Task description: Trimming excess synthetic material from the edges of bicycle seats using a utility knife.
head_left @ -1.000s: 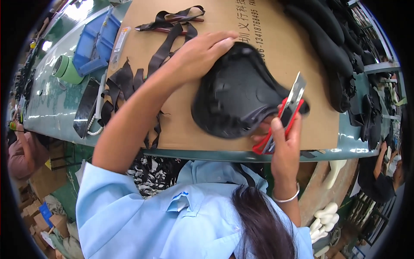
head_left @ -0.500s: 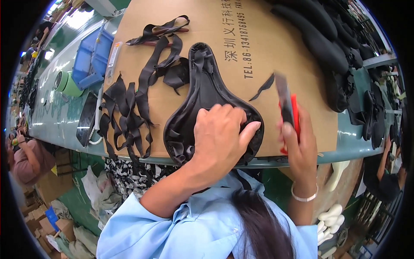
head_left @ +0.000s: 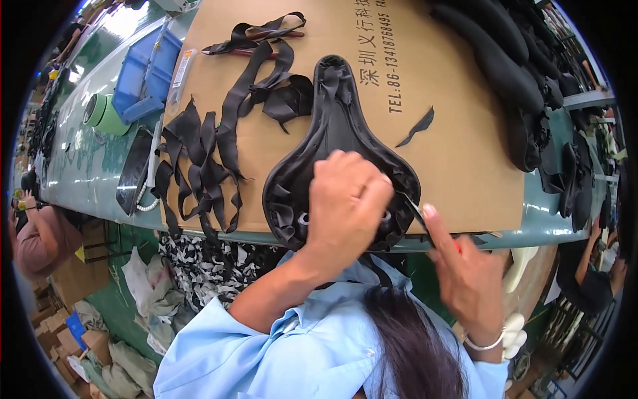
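Note:
A black bicycle saddle (head_left: pixel 339 126) lies with its hollow underside up and its narrow nose pointing away from me. Its cover edge is folded inward in creases along the rim. My left hand (head_left: pixel 350 203) is closed over the wide rear part; what its fingers pinch is hidden beneath them. In my right hand (head_left: pixel 470 282) is a utility knife (head_left: pixel 419 214) with a red and black handle, mostly covered by the fingers. The blade's tip meets the saddle's right rear rim. A thin black offcut (head_left: pixel 419 126) rests to the right of the saddle.
Under the saddle is a cardboard sheet (head_left: pixel 458 193). Black fabric strips (head_left: pixel 229 126) lie to its left, near a blue bin (head_left: pixel 143 80) and a green container (head_left: pixel 103 114). Black saddles (head_left: pixel 502 73) are piled at right. Scraps (head_left: pixel 206 272) heap below the table edge.
My right hand has come down and inward, bringing the knife from above the cardboard to the saddle's right rim. My left hand has tightened into a fist. The saddle has shifted slightly right.

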